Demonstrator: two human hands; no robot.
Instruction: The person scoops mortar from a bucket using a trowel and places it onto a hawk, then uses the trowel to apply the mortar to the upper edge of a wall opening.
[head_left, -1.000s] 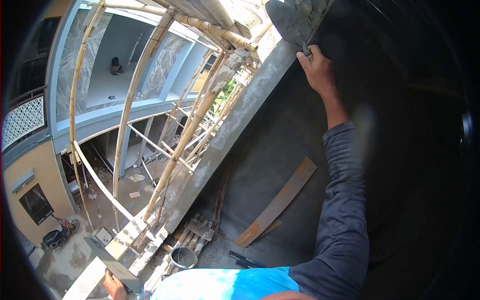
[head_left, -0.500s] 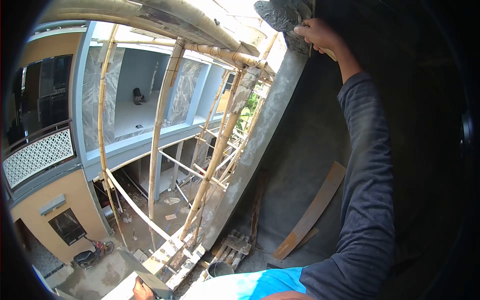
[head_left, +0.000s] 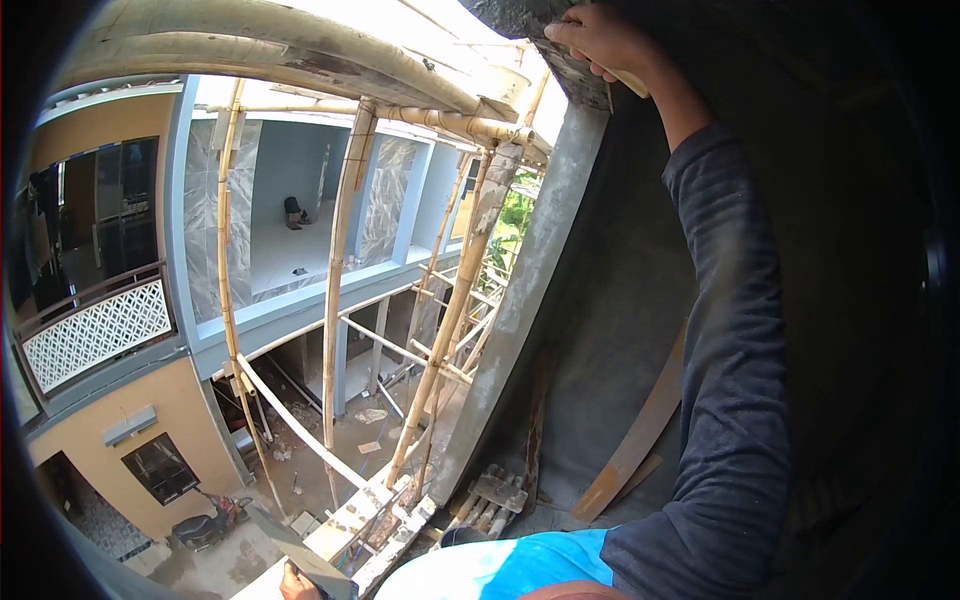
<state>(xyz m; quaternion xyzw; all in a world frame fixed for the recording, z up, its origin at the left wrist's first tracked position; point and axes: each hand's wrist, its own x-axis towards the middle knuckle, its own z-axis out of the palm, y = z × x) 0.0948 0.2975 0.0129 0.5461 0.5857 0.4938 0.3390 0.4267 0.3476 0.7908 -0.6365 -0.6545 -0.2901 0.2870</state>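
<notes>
At the top of the view, my right hand (head_left: 600,45) is closed around a tool with a pale wooden handle (head_left: 632,83), which looks like a trowel; its blade is hard to make out. Beside the fingers is dark wet mortar (head_left: 505,18) at the head of the grey plastered column (head_left: 530,240). Low in the view, my left hand (head_left: 298,582) grips the edge of a flat grey board (head_left: 300,552). Most of that hand is cut off by the frame.
Bamboo scaffold poles (head_left: 340,280) stand to the left, with a thick beam (head_left: 270,50) overhead. Below lies a yard with a parked motorbike (head_left: 208,525). Planks (head_left: 635,430) lean on the dark wall at right. A bundle of short poles (head_left: 490,500) lies near the column's foot.
My view has shifted, so the building sits further right and lower. My right hand with the tool appears higher and further left, against the mortar. My left hand still holds the board.
</notes>
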